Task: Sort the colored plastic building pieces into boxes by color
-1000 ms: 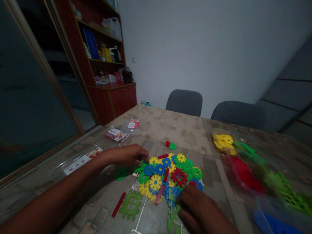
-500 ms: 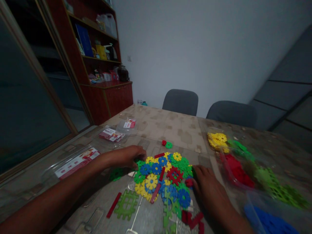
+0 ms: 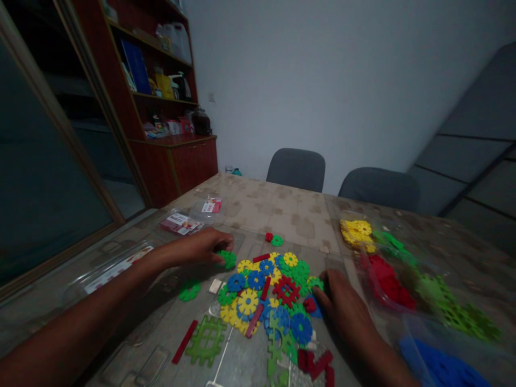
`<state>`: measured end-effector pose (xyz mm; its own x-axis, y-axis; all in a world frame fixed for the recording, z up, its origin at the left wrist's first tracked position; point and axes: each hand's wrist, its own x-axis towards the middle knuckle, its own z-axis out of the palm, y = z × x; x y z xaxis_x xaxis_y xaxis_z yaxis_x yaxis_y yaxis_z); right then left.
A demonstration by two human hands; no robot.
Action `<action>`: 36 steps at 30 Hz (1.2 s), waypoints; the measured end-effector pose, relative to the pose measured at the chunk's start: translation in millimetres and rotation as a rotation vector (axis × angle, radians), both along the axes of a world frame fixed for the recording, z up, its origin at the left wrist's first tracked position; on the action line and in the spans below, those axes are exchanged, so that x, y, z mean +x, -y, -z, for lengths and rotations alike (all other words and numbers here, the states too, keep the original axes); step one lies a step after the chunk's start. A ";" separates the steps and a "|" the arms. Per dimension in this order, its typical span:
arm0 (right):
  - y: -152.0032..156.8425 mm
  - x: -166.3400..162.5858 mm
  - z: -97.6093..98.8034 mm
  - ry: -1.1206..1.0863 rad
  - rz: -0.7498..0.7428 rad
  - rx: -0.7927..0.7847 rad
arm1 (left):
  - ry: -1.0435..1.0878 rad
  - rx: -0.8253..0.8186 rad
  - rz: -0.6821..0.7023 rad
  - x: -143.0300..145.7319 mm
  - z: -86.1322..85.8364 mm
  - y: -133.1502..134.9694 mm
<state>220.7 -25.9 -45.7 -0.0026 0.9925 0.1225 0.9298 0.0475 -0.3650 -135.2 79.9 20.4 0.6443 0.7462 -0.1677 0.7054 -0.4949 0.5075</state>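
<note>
My left hand (image 3: 213,246) is closed on a green notched disc (image 3: 228,259), just above the table's left-centre, beyond the pile's left edge. My right hand (image 3: 341,295) is at the pile's right edge, fingers curled, with a small green notched disc (image 3: 314,283) at its fingertips. Between the hands spreads a loose pile of yellow (image 3: 247,302), blue (image 3: 301,328) and green notched discs. A red square lattice piece (image 3: 286,291) and red strips lie on top. Another green disc (image 3: 189,290) rests alone below my left hand.
Clear tubs hold yellow pieces (image 3: 357,235), red pieces (image 3: 387,282) and blue pieces (image 3: 443,365) on the right, with green pieces (image 3: 455,309) beside them. Clear lids with labels (image 3: 181,223) lie at left. A green lattice square (image 3: 206,339) lies near the front. Grey chairs (image 3: 296,169) stand behind the table.
My left hand has lifted away from the pile, up and left, taking a green disc with it. My right hand has shifted slightly, and a green disc now shows at its fingertips.
</note>
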 end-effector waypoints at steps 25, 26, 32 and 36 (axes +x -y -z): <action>29.7 -18.6 -37.1 -0.126 -0.373 -0.293 | 0.006 -0.326 0.332 33.9 -2.8 54.7; 28.1 -16.2 -36.5 -0.145 -0.354 -0.257 | 0.001 -0.293 0.308 33.8 -3.4 54.1; 30.0 -16.4 -35.2 -0.197 -0.486 -0.300 | -0.025 -0.207 0.285 31.9 -2.6 50.8; 38.7 -23.0 -28.1 -0.260 -0.548 -0.473 | -0.009 -0.210 0.293 31.8 -1.7 52.1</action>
